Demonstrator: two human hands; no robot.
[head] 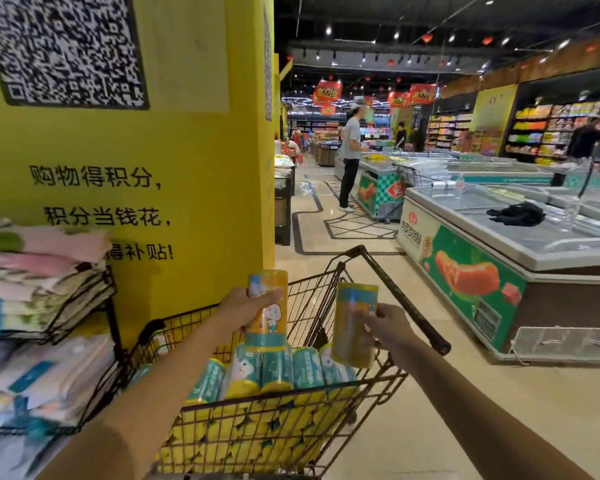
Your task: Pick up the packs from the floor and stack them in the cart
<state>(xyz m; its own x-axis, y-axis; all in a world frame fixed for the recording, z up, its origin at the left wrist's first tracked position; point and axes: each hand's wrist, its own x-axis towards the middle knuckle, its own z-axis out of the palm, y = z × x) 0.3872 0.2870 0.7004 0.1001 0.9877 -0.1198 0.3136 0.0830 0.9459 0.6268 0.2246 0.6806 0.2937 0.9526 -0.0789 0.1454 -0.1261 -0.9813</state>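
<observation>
Right now two tall orange-and-teal packs are up in the person's hands, above the cart. The left hand [250, 306] grips the left pack [269, 327] around its upper half, thumb across the printed front and the other fingers wrapped behind it; the pack stands upright, and its lower end sits at the tops of the packs already in the basket – whether it touches them cannot be told. The right hand [392, 329] holds the right pack [350, 341] by its side, fingers curled onto the face. That pack is blurred, roughly upright, and hangs over the basket's right edge, just beside the cart handle [406, 299].

Below them the wire cart [314, 296] carries a row of the same packs [278, 370] standing on end, teal bands up, with more yellow packaging showing through the mesh underneath.

To the left, a black wire rack [110, 320] holds stacks of folded, pastel-printed textiles. Behind the cart rises a yellow pillar [194, 150] with a large QR code [66, 46] and black Chinese lettering. On the right stand chest freezers [465, 271] with green side panels – a dark cloth [516, 213] lies on one glass lid. Further down the tiled aisle a person in a grey shirt [350, 147] stands at another freezer, and stocked shelves line the far right wall.
</observation>
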